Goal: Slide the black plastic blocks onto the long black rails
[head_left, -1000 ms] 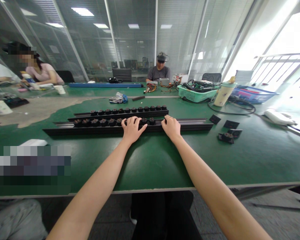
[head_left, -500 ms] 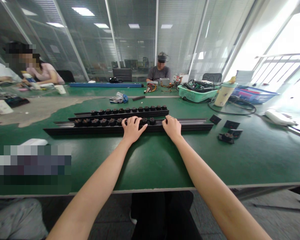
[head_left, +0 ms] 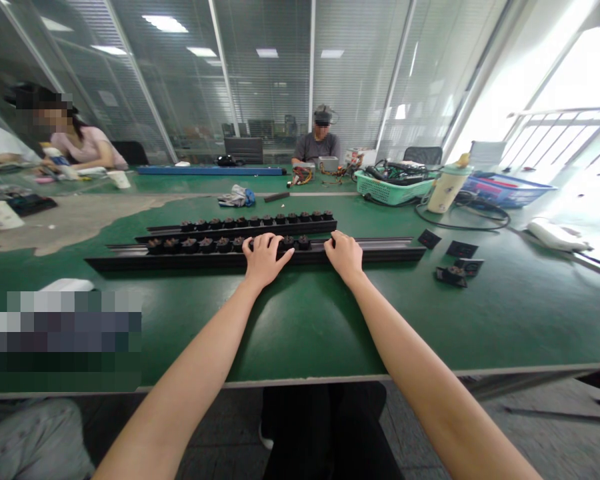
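Observation:
A long black channel rail (head_left: 205,264) lies crosswise on the green table, with a row of round black socket modules (head_left: 206,245) in its left and middle part. My left hand (head_left: 264,259) is laid over the row, fingers bent across some modules and thumb pointing right along the rail. Further right, my right hand (head_left: 345,255) grips the same rail with curled fingers, just past the last module. Its fingertips are partly hidden. Behind lies a second black rail (head_left: 240,230) with a similar row of modules. Loose square black pieces (head_left: 462,249) and a socket module (head_left: 451,276) lie to the right.
A green basket of cables (head_left: 395,189), a cream tumbler (head_left: 447,190) and a blue bin (head_left: 510,190) stand at the back right. A grey-blue cloth (head_left: 237,197) and a long blue bar (head_left: 210,171) lie further back. Several people sit around the table.
Both hands stay in the same place on the rail. The view has shifted very slightly, and a person at the far left has turned their head.

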Available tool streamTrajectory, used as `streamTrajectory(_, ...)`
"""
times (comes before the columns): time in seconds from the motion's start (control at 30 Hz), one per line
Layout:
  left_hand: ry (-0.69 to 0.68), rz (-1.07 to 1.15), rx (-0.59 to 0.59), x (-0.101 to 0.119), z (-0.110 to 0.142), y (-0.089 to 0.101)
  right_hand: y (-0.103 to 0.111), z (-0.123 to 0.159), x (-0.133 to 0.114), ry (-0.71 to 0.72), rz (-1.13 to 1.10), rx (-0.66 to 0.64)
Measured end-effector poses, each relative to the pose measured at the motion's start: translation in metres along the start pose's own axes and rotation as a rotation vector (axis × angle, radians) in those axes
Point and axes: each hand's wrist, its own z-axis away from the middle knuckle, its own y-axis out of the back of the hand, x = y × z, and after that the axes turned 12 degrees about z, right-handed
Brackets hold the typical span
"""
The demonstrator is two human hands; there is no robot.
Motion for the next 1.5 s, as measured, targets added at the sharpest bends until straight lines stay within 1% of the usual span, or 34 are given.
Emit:
streamTrajectory(0.2,-0.007,0.001,0.007,-0.001,0.0,-0.001,-0.003,-0.002,0.0,-0.012,-0.001,0.007)
streamTrajectory(0.4,-0.01,-0.001,0.009,-0.001,0.0,0.0,-0.002,-0.001,-0.001,-0.023,0.01,-0.008)
streamTrajectory(0.8,-0.01,0.007,0.003,-0.002,0.0,-0.001,-0.003,0.0,-0.001,-0.012,0.027,0.015)
streamTrajectory(1.1,-0.005,0.009,0.002,-0.001,0.0,0.0,-0.002,0.0,-0.005,-0.023,0.043,-0.003)
streamTrajectory(1.27,0.002,0.0,-0.001,-0.001,0.0,0.0,-0.001,-0.002,0.0,-0.019,0.007,-0.016)
streamTrajectory(1.5,-0.004,0.019,0.007,-0.001,0.0,0.0,-0.003,-0.004,0.007,-0.064,-0.005,-0.007)
